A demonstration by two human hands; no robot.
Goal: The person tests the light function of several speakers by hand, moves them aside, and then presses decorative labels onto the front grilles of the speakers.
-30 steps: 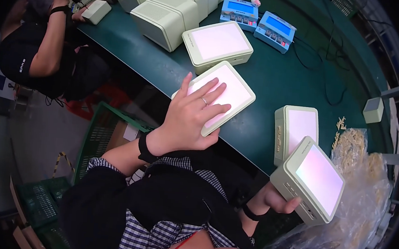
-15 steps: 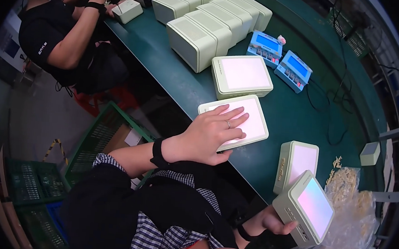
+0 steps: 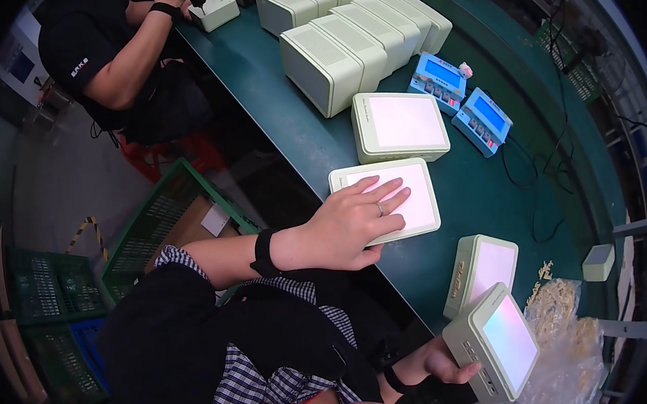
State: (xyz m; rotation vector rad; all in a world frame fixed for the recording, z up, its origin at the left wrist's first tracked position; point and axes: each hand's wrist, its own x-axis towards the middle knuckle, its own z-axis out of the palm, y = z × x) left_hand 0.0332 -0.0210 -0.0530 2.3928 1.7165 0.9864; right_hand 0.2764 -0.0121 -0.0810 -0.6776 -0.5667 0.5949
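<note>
My left hand point(image 3: 348, 227) lies with spread fingers on the white lit screen of a pale green boxy screen device point(image 3: 422, 202) at the table edge. Its thumb is by the device's lower edge. At the lower right, my right hand point(image 3: 444, 362) grips another screen device point(image 3: 510, 344), tilted, its screen glowing pink and blue and its side showing ports. Partly covered by it, a third screen device point(image 3: 495, 262) stands on the table. A fourth lit screen device point(image 3: 402, 123) sits just beyond my left hand.
Rows of similar pale green units point(image 3: 335, 58) fill the far table point(image 3: 248, 93). Two blue boxes with small displays point(image 3: 486, 120) stand beside them, with black cables. A plastic bag point(image 3: 562, 357) lies at right, a green crate point(image 3: 147, 222) at left. A co-worker point(image 3: 104, 48) handles a unit at far left.
The whole view has shifted slightly. My left hand still rests on the screen, and my right hand still holds its device. The co-worker's hand and tool have moved down toward their unit.
</note>
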